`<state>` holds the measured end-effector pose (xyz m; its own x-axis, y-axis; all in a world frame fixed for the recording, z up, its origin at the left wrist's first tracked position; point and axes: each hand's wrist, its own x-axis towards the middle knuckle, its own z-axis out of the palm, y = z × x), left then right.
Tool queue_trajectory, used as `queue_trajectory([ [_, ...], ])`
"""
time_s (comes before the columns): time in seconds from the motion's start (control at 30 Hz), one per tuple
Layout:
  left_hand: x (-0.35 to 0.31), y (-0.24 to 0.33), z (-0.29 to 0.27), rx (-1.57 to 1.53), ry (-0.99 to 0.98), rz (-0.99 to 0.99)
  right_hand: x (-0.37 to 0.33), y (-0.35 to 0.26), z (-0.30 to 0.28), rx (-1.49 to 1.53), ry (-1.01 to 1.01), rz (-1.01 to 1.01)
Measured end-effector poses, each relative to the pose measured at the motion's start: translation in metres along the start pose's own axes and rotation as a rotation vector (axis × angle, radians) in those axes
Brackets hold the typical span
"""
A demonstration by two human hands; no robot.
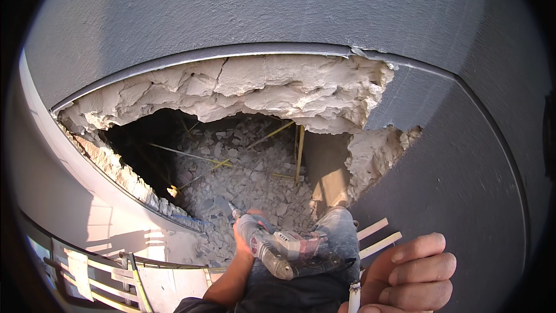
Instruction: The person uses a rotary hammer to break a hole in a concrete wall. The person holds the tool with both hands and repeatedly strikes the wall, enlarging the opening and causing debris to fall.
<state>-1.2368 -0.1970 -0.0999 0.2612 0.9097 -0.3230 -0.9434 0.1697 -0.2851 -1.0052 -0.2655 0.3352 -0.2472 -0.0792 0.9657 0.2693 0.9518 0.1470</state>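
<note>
In my left hand (246,237) is the front of a dusty grey and red hammer drill (278,249), with the fingers wrapped round it near the chuck. Its bit (233,208) points forward over the rubble, and its rear end lies in front of my dark clothing, by a dusty jeans leg (341,223). My right hand (414,275) is raised at the lower right, its fingers curled. Beside its thumb a cigarette (354,298) stands upright, ash at its tip; the lower end of the cigarette is cut off by the frame edge.
Ahead gapes a jagged hole with a broken pale masonry edge (260,87) under a dark grey rendered wall (278,6). Broken rubble (255,168) and thin yellowish strips (300,153) lie inside. Wooden slats (379,244) stick out at right; a plank structure (98,284) stands at lower left.
</note>
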Motion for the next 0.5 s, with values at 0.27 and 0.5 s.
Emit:
queue_trajectory([
  [0.27,-0.028,0.010,-0.002,-0.287,-0.180,-0.104,-0.041,0.025,0.006,-0.169,0.005,0.379],
  [0.5,-0.142,0.179,-0.094,-0.025,-0.101,-0.103,-0.291,-0.080,0.146,0.236,0.464,1.441],
])
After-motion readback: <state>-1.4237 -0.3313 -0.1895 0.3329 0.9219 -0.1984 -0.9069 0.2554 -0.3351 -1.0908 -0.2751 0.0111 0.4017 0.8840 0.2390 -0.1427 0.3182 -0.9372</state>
